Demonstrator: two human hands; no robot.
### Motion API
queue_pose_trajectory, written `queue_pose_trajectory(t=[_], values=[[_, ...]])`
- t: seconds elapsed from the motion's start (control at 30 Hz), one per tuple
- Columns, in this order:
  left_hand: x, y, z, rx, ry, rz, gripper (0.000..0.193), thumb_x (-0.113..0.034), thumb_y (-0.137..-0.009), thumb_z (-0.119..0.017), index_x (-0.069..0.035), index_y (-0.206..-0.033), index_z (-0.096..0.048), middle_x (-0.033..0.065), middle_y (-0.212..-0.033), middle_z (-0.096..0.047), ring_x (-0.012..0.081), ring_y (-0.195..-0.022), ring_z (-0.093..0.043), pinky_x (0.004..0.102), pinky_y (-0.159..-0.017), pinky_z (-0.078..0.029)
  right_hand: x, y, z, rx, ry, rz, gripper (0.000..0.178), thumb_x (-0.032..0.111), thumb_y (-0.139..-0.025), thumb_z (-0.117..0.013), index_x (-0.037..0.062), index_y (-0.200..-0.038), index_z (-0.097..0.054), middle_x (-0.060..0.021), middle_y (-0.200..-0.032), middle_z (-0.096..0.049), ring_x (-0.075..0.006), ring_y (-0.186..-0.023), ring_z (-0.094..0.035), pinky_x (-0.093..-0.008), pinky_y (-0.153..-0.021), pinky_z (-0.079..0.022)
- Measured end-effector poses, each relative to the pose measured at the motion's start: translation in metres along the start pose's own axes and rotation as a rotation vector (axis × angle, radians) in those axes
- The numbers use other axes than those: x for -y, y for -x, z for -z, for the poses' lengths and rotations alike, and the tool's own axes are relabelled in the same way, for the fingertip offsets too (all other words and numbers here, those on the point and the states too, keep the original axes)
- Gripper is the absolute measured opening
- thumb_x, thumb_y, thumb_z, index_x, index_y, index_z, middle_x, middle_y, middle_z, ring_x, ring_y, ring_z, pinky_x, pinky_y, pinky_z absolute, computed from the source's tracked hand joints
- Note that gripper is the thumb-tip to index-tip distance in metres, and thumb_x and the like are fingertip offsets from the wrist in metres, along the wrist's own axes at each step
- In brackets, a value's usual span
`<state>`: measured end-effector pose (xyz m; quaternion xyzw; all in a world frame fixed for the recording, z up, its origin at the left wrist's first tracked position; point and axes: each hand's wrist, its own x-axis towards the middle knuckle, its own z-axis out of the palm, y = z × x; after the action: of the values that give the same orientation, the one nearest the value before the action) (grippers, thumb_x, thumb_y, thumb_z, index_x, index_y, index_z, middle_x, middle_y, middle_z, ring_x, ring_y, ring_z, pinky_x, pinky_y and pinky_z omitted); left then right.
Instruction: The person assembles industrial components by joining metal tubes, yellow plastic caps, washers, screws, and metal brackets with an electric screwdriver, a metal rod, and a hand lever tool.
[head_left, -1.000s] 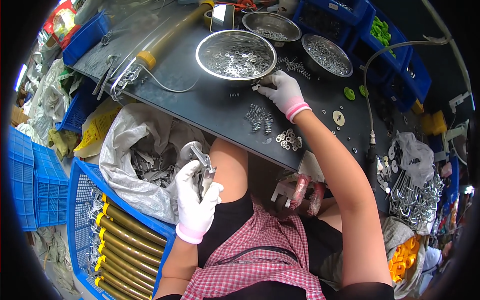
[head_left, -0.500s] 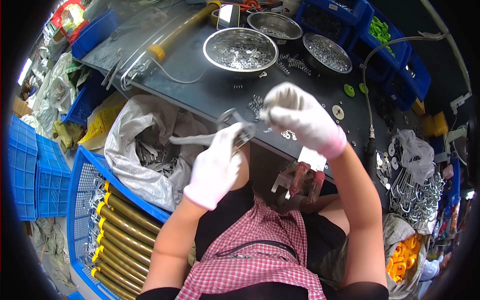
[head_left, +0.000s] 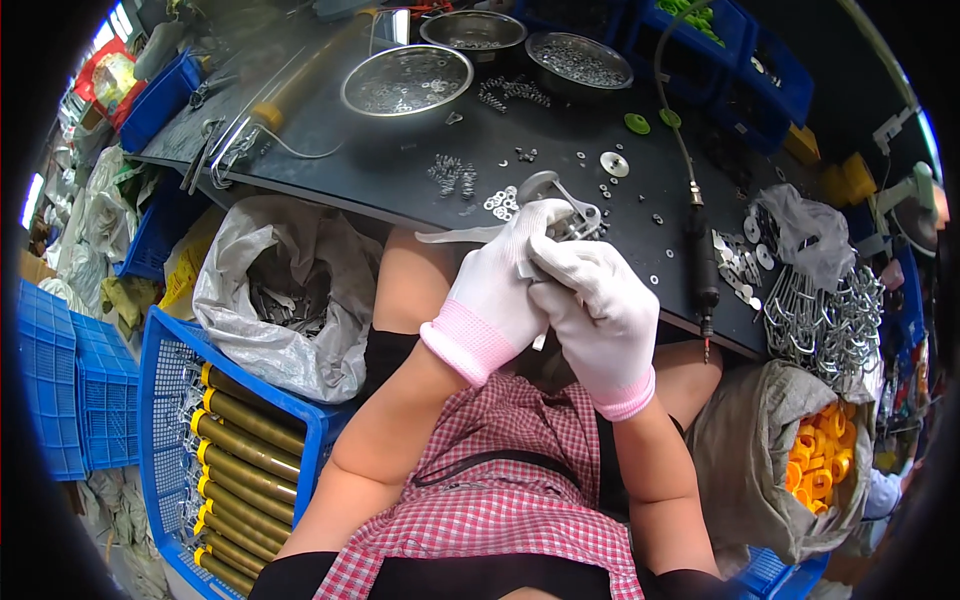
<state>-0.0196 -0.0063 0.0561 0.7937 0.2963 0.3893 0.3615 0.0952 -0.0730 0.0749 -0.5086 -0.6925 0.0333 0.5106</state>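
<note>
bench: dark top, cluttered; three metal bowls at the far edge, springs and washers scattered across it.
blue crate: seen at the person's left, low down; stacked with brass-coloured tubes.
grey sack: seen at the right, open, filled with orange rings.
white bag: hung under the bench edge, metal parts inside.
wire hooks: piled at the right bench end.
left hand: white glove; fingers were closed around the metal clamp part, held just above the near bench edge, over the lap.
right hand: white glove; fingers were pressed together against the lower side of the same part, touching the left hand; whether a small piece was pinched between them could not be told, hidden by the glove.
power screwdriver: laid on the bench just right of the hands, cable run to the far side.
washers: small heap lay just behind the held part.
risk: part was held off the bench, so a slip of the gloved fingers would likely drop it or any small piece into the lap or onto the floor; the nearby washers could be knocked off the edge by the hands.
</note>
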Motion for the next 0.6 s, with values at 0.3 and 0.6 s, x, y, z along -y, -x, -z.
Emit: queue_pose_trajectory(t=[0.3, 0.6], values=[[-0.005, 0.007, 0.007, 0.239, -0.124, -0.495, 0.09, 0.001, -0.074, -0.069, -0.009, -0.147, -0.017, 0.0232, -0.128, -0.051, 0.0365, -0.091, -0.065, 0.038, -0.069, -0.056, -0.009, -0.007, 0.065, 0.016, 0.229, 0.076, 0.017, 0.004, -0.069, -0.072, 0.0099, -0.085, -0.071, -0.0055, -0.077, -0.063, -0.0198, -0.07, -0.062, -0.0313, -0.063, -0.051], [-0.027, 0.009, 0.001, 0.413, -0.39, -0.442, 0.056, -0.008, -0.08, -0.063, -0.008, -0.132, -0.043, 0.0137, -0.108, -0.063, 0.0268, -0.07, -0.067, 0.0342, -0.054, -0.054, -0.012, 0.013, 0.076, 0.188, 0.207, -0.056, 0.013, 0.005, -0.068, -0.07, 0.0088, -0.079, -0.064, -0.0083, -0.078, -0.055, -0.0284, -0.076, -0.058, -0.037, -0.066, -0.047]])
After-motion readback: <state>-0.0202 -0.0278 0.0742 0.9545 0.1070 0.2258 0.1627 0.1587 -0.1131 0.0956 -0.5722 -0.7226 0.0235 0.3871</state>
